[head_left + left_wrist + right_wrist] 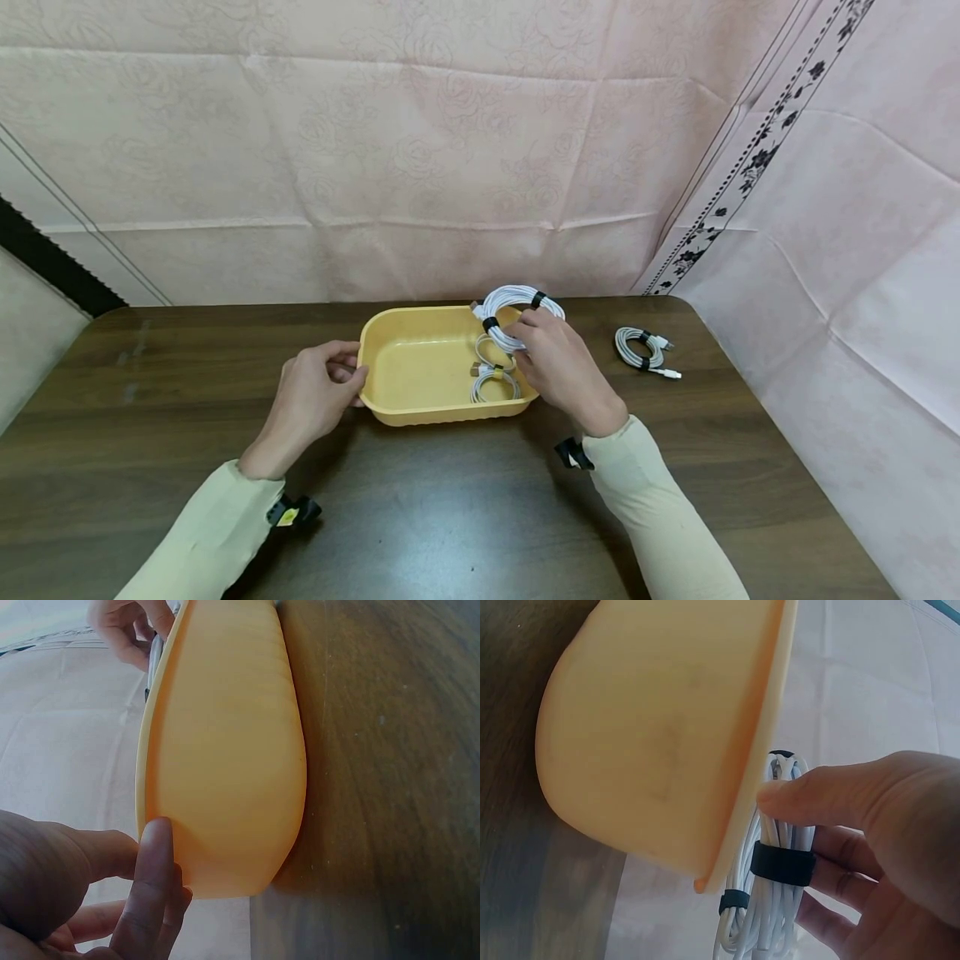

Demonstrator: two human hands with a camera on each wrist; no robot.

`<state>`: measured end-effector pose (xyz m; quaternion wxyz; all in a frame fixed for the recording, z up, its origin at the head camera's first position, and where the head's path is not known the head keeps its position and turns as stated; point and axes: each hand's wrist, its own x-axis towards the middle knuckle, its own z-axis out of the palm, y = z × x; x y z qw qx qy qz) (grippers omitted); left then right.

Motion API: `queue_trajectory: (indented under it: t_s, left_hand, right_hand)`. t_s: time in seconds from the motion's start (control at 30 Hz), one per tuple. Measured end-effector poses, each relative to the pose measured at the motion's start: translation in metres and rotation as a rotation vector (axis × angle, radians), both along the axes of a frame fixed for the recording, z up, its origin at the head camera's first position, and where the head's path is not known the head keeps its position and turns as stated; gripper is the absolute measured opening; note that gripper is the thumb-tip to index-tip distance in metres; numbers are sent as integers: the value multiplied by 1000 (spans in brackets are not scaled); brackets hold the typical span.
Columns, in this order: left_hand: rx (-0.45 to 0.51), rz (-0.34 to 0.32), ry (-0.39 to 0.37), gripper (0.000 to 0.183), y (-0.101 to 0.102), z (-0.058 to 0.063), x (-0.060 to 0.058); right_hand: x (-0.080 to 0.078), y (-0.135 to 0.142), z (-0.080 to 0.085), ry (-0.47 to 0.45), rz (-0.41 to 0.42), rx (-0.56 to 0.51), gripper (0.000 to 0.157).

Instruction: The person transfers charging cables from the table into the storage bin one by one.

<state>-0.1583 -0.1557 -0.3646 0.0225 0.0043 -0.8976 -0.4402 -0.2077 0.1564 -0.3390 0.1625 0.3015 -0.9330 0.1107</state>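
My left hand (311, 404) pinches the left rim of a yellow plastic basket (408, 375), thumb on the rim and fingers against the outer wall. Over the basket's right end, my right hand (561, 367) holds a coiled white cable (512, 295) bound with black straps. In the right wrist view, thumb and fingers grip that coil (780, 900) close beside the basket rim (761, 735). Inside the basket, at its right side, lies a thinner white cable (495, 387) in a small coil with a yellowish tie.
Another white coiled cable (636, 348) with black ties lies on the wooden table (420, 517), right of the basket. Pale patterned cloth (450, 167) hangs behind the table's back edge, and more cloth stands at the right.
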Motion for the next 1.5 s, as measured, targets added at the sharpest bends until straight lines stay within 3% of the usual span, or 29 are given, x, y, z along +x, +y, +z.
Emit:
queue_trajectory:
  t_s: [0.33,1.0,1.5]
  left_hand:
    - [1,1,-2,41,0,1,0]
    - [4,2,-6,41,0,1,-1]
    - [1,-1,1,41,0,0,-1]
  right_hand:
    - [1,-4,-2,26,39,0,25]
    - [6,-14,-1,7,42,45,23]
    - [7,-20,-2,58,87,50,26]
